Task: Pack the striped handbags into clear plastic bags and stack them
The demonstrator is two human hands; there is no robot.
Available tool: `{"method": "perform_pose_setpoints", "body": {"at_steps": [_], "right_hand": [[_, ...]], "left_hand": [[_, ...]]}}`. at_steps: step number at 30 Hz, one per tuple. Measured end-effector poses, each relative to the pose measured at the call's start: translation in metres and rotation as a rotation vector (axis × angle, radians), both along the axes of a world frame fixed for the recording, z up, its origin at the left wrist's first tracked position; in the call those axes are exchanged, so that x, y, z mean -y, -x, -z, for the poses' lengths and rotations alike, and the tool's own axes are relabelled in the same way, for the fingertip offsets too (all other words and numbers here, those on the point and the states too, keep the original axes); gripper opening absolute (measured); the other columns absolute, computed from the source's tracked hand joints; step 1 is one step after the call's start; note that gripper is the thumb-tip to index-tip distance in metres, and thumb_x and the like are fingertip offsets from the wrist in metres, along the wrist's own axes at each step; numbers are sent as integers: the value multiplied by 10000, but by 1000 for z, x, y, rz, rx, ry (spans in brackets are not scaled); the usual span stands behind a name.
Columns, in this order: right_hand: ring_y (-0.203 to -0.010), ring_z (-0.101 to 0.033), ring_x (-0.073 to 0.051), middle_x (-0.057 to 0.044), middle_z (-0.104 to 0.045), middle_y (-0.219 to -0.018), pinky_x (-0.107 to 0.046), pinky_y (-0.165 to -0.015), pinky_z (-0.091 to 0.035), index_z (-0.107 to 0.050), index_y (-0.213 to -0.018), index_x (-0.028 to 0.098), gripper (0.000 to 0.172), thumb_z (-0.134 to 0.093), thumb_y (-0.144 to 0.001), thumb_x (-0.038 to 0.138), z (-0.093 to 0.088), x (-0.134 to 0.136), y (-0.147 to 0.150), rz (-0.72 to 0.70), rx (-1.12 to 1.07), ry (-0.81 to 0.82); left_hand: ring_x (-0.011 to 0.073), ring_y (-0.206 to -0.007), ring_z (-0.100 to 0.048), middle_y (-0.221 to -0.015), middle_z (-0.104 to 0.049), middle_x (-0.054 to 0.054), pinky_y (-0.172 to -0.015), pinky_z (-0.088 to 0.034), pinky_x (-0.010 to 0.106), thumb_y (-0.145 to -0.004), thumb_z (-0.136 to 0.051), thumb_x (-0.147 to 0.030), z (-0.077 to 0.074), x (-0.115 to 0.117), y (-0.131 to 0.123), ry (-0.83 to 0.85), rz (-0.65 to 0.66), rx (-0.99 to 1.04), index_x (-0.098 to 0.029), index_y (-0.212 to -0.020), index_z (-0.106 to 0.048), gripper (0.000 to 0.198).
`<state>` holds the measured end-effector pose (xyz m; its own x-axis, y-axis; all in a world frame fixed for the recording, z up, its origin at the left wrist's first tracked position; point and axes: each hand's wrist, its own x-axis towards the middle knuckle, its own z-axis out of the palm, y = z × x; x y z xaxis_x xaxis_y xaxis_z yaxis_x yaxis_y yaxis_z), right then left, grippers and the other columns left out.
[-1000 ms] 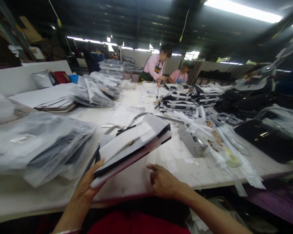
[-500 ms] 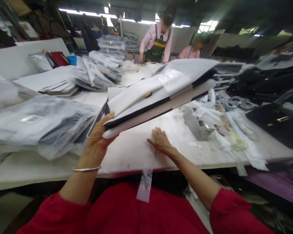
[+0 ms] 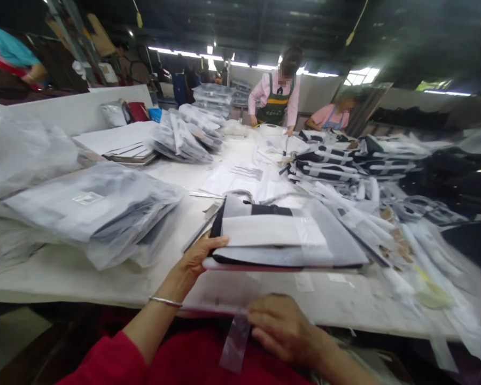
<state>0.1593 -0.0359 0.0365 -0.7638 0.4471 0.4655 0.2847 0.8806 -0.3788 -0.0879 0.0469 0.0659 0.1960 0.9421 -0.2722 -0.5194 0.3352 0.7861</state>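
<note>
My left hand (image 3: 198, 254), with a silver bangle at the wrist, grips the left end of a flat bundle (image 3: 280, 235) wrapped in white and grey sheets with black edges. The bundle lies low over the table near its front. At the table's front edge, my right hand (image 3: 280, 326) has its fingers curled together beside a strip of clear tape (image 3: 235, 342). The fingertips meet the upper end of this strip, which hangs down in front of my red clothing.
Plastic-wrapped packages (image 3: 100, 206) lie on the left of the white table (image 3: 144, 278). Wrapped black and white pieces (image 3: 328, 163) and loose white strips (image 3: 428, 256) cover the right. Across the table stands a person in a green apron (image 3: 273, 107).
The bundle has come down from a raised, tilted position to lie nearly level. My right hand has moved from flat on the table to the tape strip, its fingers now curled. The view has shifted.
</note>
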Motion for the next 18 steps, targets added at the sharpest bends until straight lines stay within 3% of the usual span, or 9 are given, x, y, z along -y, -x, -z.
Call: {"method": "perform_pose_setpoints", "body": {"at_steps": [3,5,7,10,13,16,18], "right_hand": [[-849,-694,-189,-99,-739,-965,-295,-744,-559,-618,-1168,158,268,-573,-907,200,-43,29,-23,19,-31,-94],[-887,-689,-196,-99,-732,-964,-294,-769,-559,-623,-1160,172,268,-565,-899,157,-60,20,-31,144,-56,-99],[-934,-673,-200,-89,-716,-977,-308,-814,-550,-644,-1110,203,236,-540,-907,143,-66,-9,-33,303,-73,-47],[-997,-645,-209,-80,-702,-1030,-346,-898,-512,-676,-1025,214,185,-514,-935,209,-56,-74,-28,517,-7,111],[-985,-641,-223,-84,-717,-995,-364,-926,-471,-705,-901,190,200,-505,-903,181,-39,-141,-17,700,241,367],[-767,-661,-215,-72,-700,-713,-335,-784,-496,-660,-646,167,189,-559,-798,117,-23,-187,-8,758,383,527],[-607,-629,-177,-38,-657,-588,-291,-658,-491,-649,-632,163,161,-576,-771,127,-13,-202,-3,751,397,598]], "left_hand": [[154,-646,-649,-877,-741,38,-591,-520,239,-506,-880,-208,32,-5,-12,-1,142,-75,-152,-1161,-652,696],[150,-670,-635,-892,-732,31,-611,-504,241,-506,-869,-214,48,-9,-16,19,201,-156,-156,-1134,-664,663],[160,-706,-631,-864,-723,29,-643,-497,249,-514,-856,-222,58,-12,-17,27,213,-216,-138,-1061,-684,580],[188,-763,-637,-856,-721,41,-695,-501,277,-529,-840,-240,63,-14,-16,30,211,-238,-125,-986,-694,493],[205,-795,-639,-880,-725,46,-729,-503,302,-523,-830,-253,62,-13,-16,39,199,-255,-133,-998,-692,509],[218,-813,-642,-853,-723,40,-746,-505,310,-519,-826,-262,62,-12,-16,42,192,-258,-134,-1009,-688,525],[226,-851,-645,-867,-724,36,-781,-506,315,-528,-822,-254,62,-12,-16,30,197,-256,-139,-1034,-682,537]]}}
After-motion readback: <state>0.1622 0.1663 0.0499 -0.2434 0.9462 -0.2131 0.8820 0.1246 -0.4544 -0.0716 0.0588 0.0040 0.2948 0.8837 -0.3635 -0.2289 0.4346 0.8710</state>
